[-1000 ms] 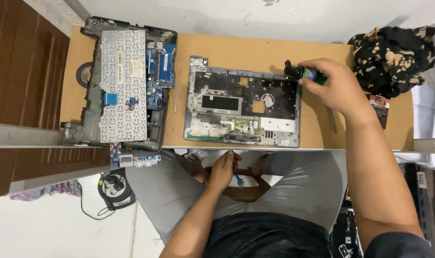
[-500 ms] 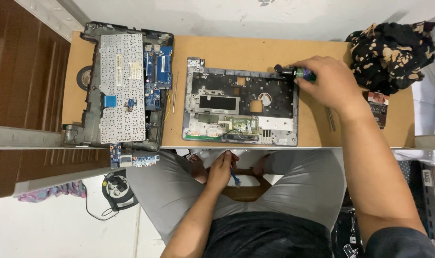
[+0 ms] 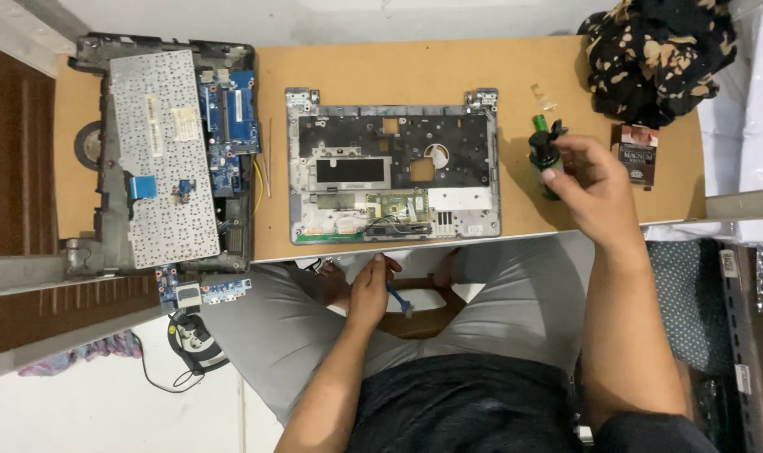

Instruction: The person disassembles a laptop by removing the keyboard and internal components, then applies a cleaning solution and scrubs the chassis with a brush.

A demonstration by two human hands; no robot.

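My right hand point(image 3: 595, 189) sits over the table's point(image 3: 381, 71) right side, fingertips loosely curled against a small dark green bottle point(image 3: 545, 155) standing upright there; can't tell if it's actually gripped. My left hand point(image 3: 371, 289) is below the table edge, pinching a blue tool point(image 3: 398, 298). Stripped laptop palmrest frame point(image 3: 394, 176) lies mid-table, well apart from the bottle. Keyboard point(image 3: 163, 159) rests on the laptop base at left.
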